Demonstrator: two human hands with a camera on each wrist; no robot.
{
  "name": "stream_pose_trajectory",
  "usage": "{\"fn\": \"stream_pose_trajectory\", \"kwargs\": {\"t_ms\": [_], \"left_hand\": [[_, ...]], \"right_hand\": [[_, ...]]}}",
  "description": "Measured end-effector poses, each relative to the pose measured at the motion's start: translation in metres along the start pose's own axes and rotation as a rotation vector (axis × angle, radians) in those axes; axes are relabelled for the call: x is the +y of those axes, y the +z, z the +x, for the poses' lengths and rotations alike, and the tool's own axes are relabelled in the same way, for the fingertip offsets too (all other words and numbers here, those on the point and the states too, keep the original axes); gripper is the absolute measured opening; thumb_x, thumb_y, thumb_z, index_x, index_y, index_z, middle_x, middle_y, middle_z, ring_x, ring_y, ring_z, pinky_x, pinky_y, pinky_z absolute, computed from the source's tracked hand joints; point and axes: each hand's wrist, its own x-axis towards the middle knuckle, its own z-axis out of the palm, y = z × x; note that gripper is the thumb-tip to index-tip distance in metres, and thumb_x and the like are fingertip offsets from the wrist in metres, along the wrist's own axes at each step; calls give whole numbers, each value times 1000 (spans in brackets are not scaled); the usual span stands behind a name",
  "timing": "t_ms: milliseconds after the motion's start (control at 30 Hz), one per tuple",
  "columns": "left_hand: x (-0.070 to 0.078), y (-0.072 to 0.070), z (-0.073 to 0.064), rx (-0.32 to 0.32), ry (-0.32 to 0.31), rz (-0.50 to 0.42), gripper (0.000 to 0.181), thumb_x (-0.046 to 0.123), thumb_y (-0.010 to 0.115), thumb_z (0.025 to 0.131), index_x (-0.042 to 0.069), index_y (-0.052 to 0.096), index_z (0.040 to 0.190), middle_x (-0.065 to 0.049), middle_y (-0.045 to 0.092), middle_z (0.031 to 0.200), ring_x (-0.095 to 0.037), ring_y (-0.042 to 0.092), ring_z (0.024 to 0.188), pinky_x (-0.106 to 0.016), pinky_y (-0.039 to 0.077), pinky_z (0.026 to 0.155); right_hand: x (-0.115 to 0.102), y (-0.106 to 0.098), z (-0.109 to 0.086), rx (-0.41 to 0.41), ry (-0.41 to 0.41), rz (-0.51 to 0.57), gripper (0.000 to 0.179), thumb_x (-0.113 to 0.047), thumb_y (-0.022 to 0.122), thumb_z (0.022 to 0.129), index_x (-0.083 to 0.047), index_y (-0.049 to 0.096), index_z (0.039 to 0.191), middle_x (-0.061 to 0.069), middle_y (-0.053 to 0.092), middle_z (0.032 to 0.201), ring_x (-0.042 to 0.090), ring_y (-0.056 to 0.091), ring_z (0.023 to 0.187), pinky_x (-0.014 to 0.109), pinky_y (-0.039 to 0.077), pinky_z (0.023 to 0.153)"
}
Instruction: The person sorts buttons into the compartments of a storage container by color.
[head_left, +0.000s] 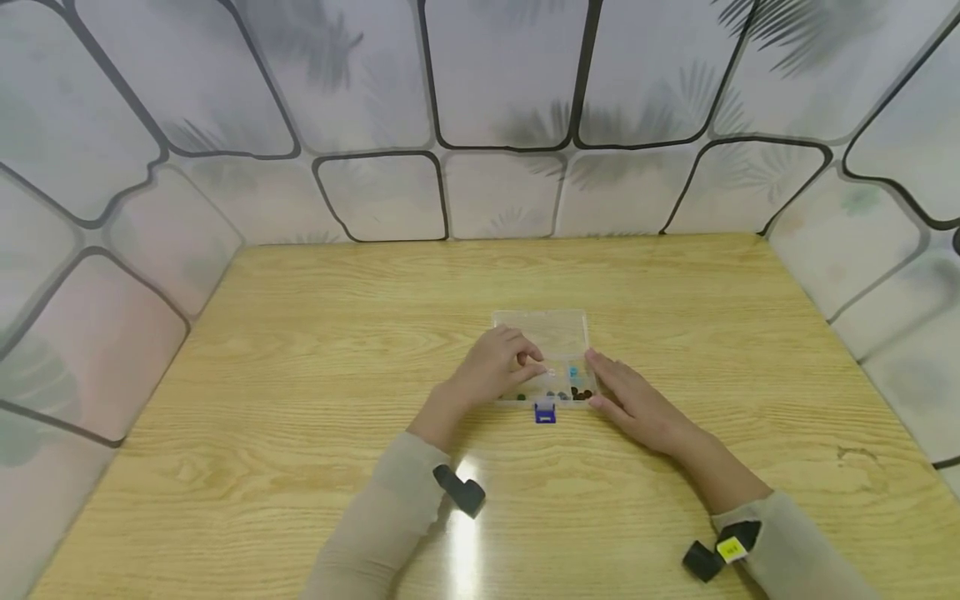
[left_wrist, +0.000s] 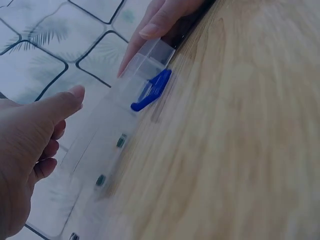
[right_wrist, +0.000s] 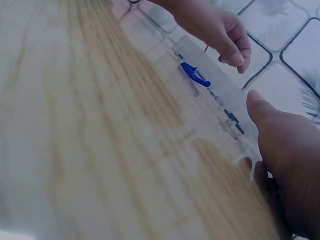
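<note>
A clear plastic compartment box lies on the table with its lid raised at the back and a blue latch at the front. Small dark pieces sit in its right compartment, and a light blue piece shows behind them. Over the box hovers my left hand, fingers bent, thumb and index fingertips close together with nothing visible between them. My right hand rests against the box's right side, fingers mostly straight and thumb by the front corner.
The wood-grain table extends around the box. A patterned wall stands behind it and along both sides. Wrist cameras are strapped over both sleeves.
</note>
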Motion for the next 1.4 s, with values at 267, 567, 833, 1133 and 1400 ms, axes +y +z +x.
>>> {"fn": "stream_pose_trajectory", "kwargs": {"t_ms": [267,567,833,1133,1400], "left_hand": [[-19,-9,-15,85,-48,-54,14,26,68,89,12,68,92,5,53,76,-13,45,79,-30,41,80],[-42,-19,-37,159,-101,-89,11,20,69,87,10,69,91,3,54,76,-15,47,80,-31,41,75],[-55,-27,-51,145,-163,-103,15,22,69,87,9,68,93,2,53,77,-16,45,81,-30,40,73],[-73,-27,-71,112,-270,-161,12,21,69,88,9,68,91,3,53,77,-14,44,78,-29,39,70],[-76,-26,-74,113,-269,-190,12,21,69,87,10,68,91,4,54,77,-13,43,76,-28,39,68]], "right_hand": [[-4,-1,1,-3,1,-32,64,-31,45,101,-7,14,151,15,18,156,33,19,142,48,14,114],[-7,-1,0,-8,61,-47,72,-37,45,100,-5,7,151,19,13,156,38,15,142,53,16,112],[-7,-3,0,10,17,-152,67,-35,47,99,-1,18,149,17,20,154,34,18,142,48,8,115],[-7,-2,0,13,18,-146,65,-35,47,99,-3,21,149,16,26,153,34,21,141,46,9,115],[-8,-2,1,17,10,-142,64,-35,48,99,-3,23,149,15,28,153,34,22,141,45,10,115]]}}
